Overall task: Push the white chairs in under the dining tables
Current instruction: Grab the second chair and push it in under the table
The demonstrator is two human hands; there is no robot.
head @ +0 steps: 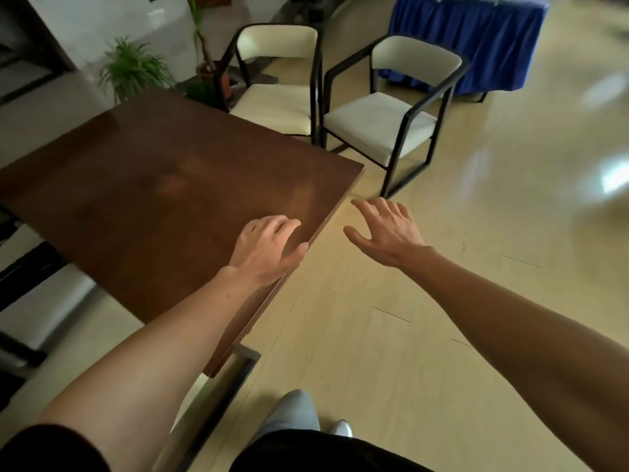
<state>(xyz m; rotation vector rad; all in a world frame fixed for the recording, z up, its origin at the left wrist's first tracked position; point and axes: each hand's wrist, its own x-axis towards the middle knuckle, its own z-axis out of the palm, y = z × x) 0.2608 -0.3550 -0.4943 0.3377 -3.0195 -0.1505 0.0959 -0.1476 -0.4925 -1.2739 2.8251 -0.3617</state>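
Dining table (163, 185): I see a dark brown top filling the left and centre of the frame; its left end is cut off by the frame edge, and my left forearm hides part of the near edge.
Left hand (269, 248): I see it over the table's near right edge, fingers loosely curled and a little apart, thumb at the rim; I cannot tell whether the palm rests on the wood. It holds nothing.
Right hand (388, 228): spread wide, empty, over bare floor just right of the table's corner, apart from both chairs.
Left white chair (279, 100): upper centre, cream seat and back in a dark frame, at the table's far side; its front legs are hidden behind the top.
Right white chair (384, 122): upper centre-right, standing clear of the table's corner, turned at an angle.
Potted plant (132, 68): upper left, blurred.
Blue cloth (476, 39): upper right, skirting something cut off at the top edge.
Floor (476, 267): pale, glossy, glare at right.
Dark shapes, far left: too dim for me to identify.
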